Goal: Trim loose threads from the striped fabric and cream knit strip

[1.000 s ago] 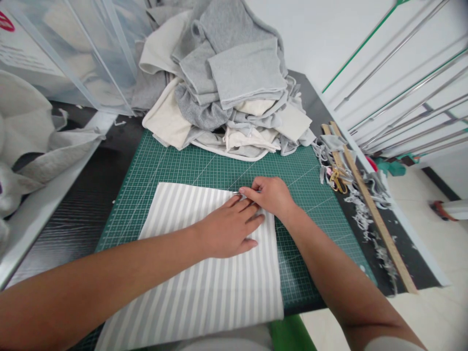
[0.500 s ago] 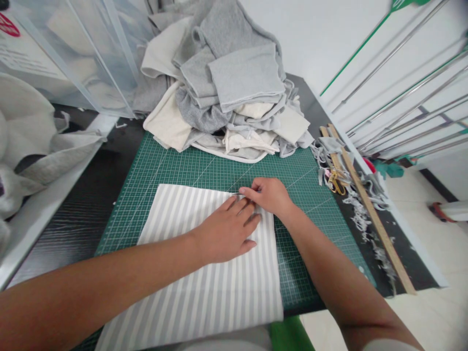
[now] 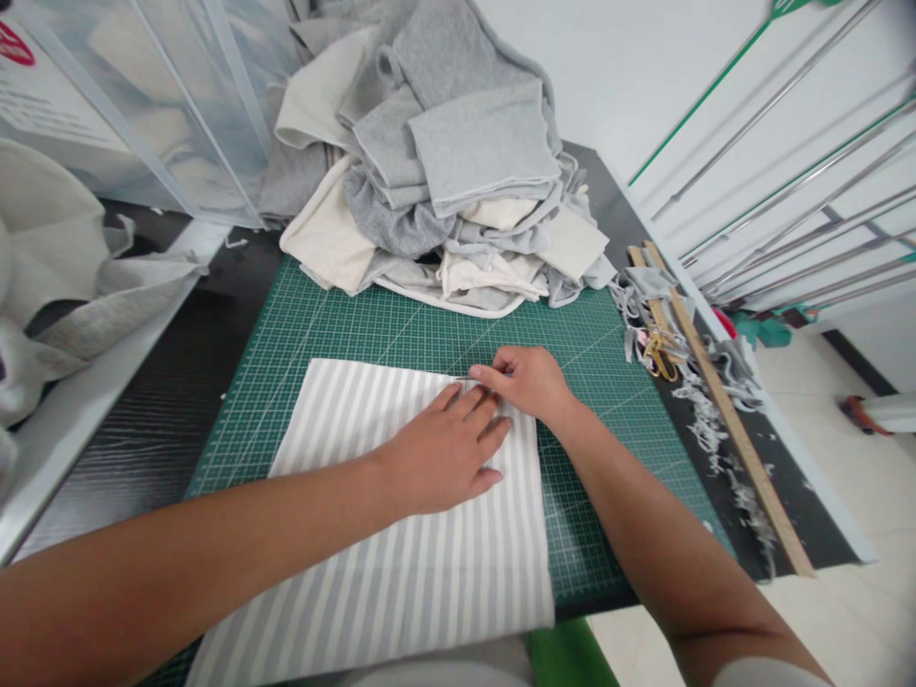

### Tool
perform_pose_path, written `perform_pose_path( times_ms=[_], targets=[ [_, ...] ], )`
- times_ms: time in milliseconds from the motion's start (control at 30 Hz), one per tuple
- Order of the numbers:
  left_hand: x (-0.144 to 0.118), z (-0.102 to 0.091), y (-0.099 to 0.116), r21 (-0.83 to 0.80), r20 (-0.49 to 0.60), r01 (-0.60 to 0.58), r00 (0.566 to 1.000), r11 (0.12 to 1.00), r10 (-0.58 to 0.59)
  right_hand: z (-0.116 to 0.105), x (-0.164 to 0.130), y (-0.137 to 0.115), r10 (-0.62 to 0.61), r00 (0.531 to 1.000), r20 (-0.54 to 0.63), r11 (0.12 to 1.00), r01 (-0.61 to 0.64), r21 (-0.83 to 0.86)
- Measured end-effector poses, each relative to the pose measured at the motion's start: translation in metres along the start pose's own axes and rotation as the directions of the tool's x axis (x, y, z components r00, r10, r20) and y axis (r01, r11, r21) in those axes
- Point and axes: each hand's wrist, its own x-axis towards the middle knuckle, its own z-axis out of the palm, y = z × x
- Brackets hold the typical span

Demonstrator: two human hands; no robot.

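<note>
A grey-and-white striped cloth (image 3: 343, 592) lies flat on the green cutting mat (image 3: 601, 439), its near end hanging toward my body. My left hand (image 3: 444, 453) rests on it, palm down with fingers spread, close to the far edge. At that edge my right hand (image 3: 526, 386) is closed, thumb against the curled fingers. A thin metal tool (image 3: 465, 378) pokes out from between them, its tip over the cloth's far edge. Most of the tool is hidden in the hand, so its kind does not show.
A large heap of grey and cream fabric (image 3: 458, 153) covers the mat's far side. To the right lie gold-handled scissors (image 3: 658, 358), fabric scraps (image 3: 708, 429) and a wooden strip (image 3: 744, 439). Translucent bins (image 3: 164, 114) stand at the back left, with more cloth (image 3: 50, 286) nearer.
</note>
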Motion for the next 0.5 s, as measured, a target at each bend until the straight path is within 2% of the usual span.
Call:
perform_pose_path(
  times_ms=[500],
  targets=[
    [0.000, -0.001, 0.000, -0.007, -0.018, -0.001, 1.000, 1.000, 0.001, -0.003, -0.002, -0.012, -0.027, 1.000, -0.014, 0.997, 0.026, -0.073]
  ],
)
